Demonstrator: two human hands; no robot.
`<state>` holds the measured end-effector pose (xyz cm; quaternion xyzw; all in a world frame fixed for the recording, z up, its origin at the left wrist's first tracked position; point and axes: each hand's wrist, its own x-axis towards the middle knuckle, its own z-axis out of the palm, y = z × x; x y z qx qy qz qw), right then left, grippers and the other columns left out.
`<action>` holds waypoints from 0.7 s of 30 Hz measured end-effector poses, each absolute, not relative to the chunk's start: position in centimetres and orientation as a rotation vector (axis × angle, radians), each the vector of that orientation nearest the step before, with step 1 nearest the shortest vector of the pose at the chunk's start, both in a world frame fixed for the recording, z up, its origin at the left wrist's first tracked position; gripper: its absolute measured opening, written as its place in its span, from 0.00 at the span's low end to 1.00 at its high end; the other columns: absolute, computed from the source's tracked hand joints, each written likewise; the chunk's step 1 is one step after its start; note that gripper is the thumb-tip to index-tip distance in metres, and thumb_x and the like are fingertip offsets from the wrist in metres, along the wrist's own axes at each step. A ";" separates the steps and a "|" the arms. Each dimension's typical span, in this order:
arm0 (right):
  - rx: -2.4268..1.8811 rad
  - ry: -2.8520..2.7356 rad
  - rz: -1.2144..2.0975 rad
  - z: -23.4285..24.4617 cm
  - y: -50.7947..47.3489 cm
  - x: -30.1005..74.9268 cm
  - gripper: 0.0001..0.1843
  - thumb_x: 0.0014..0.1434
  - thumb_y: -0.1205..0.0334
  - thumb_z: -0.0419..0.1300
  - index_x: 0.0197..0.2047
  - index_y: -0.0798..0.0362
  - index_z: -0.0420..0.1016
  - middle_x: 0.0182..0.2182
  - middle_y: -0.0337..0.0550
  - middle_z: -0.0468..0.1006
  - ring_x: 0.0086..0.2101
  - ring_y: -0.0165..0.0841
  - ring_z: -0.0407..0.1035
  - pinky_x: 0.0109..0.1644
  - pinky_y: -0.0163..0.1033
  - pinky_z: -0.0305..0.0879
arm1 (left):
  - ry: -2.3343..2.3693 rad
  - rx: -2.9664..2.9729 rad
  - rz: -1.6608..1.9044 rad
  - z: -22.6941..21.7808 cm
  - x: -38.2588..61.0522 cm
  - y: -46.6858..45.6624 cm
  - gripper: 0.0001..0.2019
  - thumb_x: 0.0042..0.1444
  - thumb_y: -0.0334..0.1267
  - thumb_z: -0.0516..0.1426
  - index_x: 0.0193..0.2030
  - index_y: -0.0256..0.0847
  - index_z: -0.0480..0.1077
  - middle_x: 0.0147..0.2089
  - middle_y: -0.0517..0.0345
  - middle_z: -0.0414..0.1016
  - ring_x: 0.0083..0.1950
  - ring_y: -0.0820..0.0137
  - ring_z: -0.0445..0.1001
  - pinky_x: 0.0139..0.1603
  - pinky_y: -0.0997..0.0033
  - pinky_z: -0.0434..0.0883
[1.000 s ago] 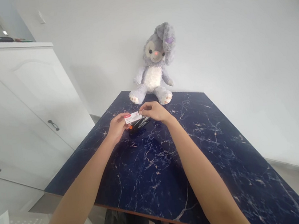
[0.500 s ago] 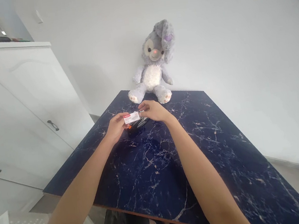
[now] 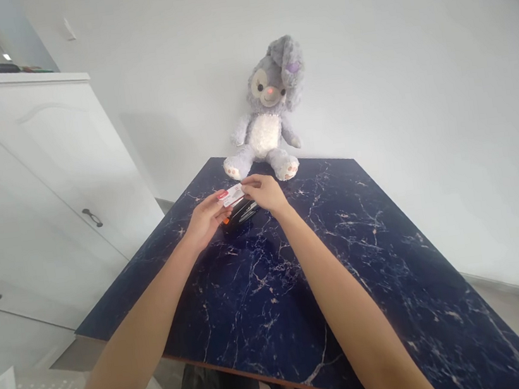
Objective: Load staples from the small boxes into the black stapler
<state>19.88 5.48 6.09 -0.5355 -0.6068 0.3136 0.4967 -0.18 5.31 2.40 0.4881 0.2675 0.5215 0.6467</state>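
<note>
My left hand and my right hand meet over the far part of the dark blue marble table. Between their fingertips they pinch a small white box with a red end, tilted up to the right. Just below the box a black object with an orange tip lies on the table. I cannot tell what it is. Both hands are closed in a pinch.
A grey and white plush rabbit sits at the table's far edge against the white wall. A white cabinet with dark handles stands to the left. The near table edge has dark clothing below it.
The white box has risen a little and tilted, its right end higher. My right hand has shifted slightly up and left. The black object stays on the table.
</note>
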 end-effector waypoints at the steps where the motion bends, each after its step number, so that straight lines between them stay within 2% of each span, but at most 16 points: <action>1: -1.296 -1.481 0.756 6.0 5.5 19.8 0.11 0.60 0.63 0.61 0.45 0.53 0.80 0.39 0.43 0.84 0.37 0.33 0.79 0.51 0.42 0.75 | 0.614 1.121 1.186 2.4 -0.1 5.3 0.21 0.54 0.39 0.69 0.55 0.41 0.76 0.50 0.48 0.81 0.42 0.69 0.80 0.49 0.67 0.78; 5: -1.275 -1.544 0.749 6.1 5.3 19.7 0.11 0.59 0.62 0.62 0.45 0.51 0.81 0.41 0.42 0.84 0.41 0.34 0.79 0.54 0.42 0.73 | 0.627 1.125 1.212 2.6 0.0 5.0 0.22 0.53 0.40 0.70 0.55 0.41 0.76 0.50 0.48 0.81 0.44 0.68 0.80 0.51 0.66 0.78; 9: -1.212 -1.658 0.757 6.2 5.1 19.6 0.16 0.62 0.59 0.61 0.53 0.51 0.78 0.44 0.42 0.84 0.43 0.33 0.78 0.54 0.41 0.71 | 0.636 1.105 1.268 3.0 -0.1 5.0 0.21 0.53 0.40 0.69 0.53 0.39 0.76 0.49 0.48 0.81 0.42 0.68 0.80 0.50 0.65 0.77; 11: -1.245 -1.660 0.701 6.0 5.2 19.6 0.17 0.63 0.57 0.60 0.54 0.50 0.76 0.45 0.40 0.84 0.43 0.32 0.78 0.53 0.38 0.71 | 0.674 1.101 1.337 3.0 -0.3 5.5 0.19 0.54 0.41 0.67 0.52 0.39 0.76 0.49 0.48 0.81 0.43 0.67 0.80 0.49 0.65 0.77; 14: -1.422 -1.550 0.497 5.1 5.5 20.1 0.16 0.65 0.58 0.57 0.54 0.50 0.76 0.49 0.41 0.83 0.47 0.32 0.77 0.56 0.38 0.70 | 0.967 1.179 1.467 2.4 -1.2 6.8 0.15 0.57 0.43 0.61 0.49 0.39 0.75 0.47 0.47 0.81 0.43 0.65 0.81 0.47 0.64 0.77; 16: -1.541 -1.456 0.392 3.9 5.5 20.8 0.17 0.66 0.60 0.53 0.56 0.52 0.74 0.53 0.47 0.80 0.50 0.36 0.75 0.59 0.43 0.68 | 1.212 1.250 1.482 1.7 -2.2 7.8 0.12 0.57 0.42 0.59 0.44 0.39 0.75 0.42 0.48 0.81 0.40 0.63 0.81 0.44 0.63 0.77; 18: -1.634 -1.402 0.338 2.3 5.4 21.5 0.20 0.65 0.63 0.52 0.58 0.55 0.72 0.55 0.53 0.78 0.53 0.41 0.73 0.61 0.49 0.65 | 1.367 1.320 1.453 1.0 -3.2 8.5 0.08 0.52 0.40 0.62 0.37 0.39 0.75 0.37 0.49 0.80 0.39 0.60 0.80 0.42 0.60 0.76; 21: -1.714 -1.432 0.311 -0.1 5.3 22.3 0.22 0.60 0.67 0.56 0.57 0.56 0.72 0.54 0.56 0.78 0.54 0.45 0.72 0.62 0.51 0.64 | 1.518 1.453 1.444 0.3 -4.4 8.6 0.07 0.43 0.37 0.68 0.26 0.42 0.73 0.37 0.49 0.77 0.47 0.51 0.76 0.47 0.56 0.72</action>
